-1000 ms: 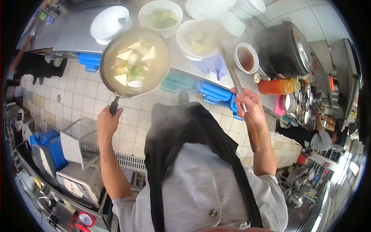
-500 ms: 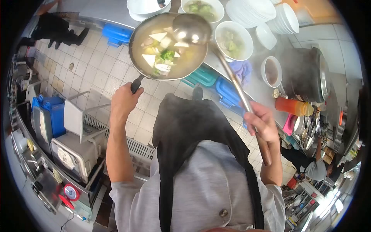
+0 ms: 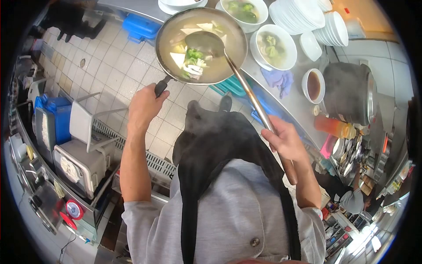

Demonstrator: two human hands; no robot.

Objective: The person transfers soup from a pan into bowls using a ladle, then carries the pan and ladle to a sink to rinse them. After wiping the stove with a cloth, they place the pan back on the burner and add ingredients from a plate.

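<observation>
My left hand (image 3: 148,104) is wrapped round the black handle of a pan (image 3: 167,52), holding it at the counter's edge. Inside is soup (image 3: 235,42) with pale wedge-shaped slices, a broccoli floret (image 3: 194,54) and other pieces. My right hand (image 3: 283,138) grips the long shaft of a ladle (image 3: 205,44), whose bowl is down in the pan among the pieces. Right of the pan stands a white bowl of soup (image 3: 273,47) with green vegetables. Behind it is a second soup bowl (image 3: 244,11), also with greens.
Stacked white plates (image 3: 296,15) and bowls (image 3: 332,28) stand at the back of the counter (image 3: 246,66). A purple cloth (image 3: 278,80), a bowl of brown liquid (image 3: 313,86), a steaming dark pot (image 3: 347,94) and an orange bottle (image 3: 329,125) are on the right. Blue lidded bins (image 3: 140,27) sit below.
The ladle has moved from over the pan's right rim down into the soup at its middle. The view has shifted slightly, and my right hand is a little lower and further left.
</observation>
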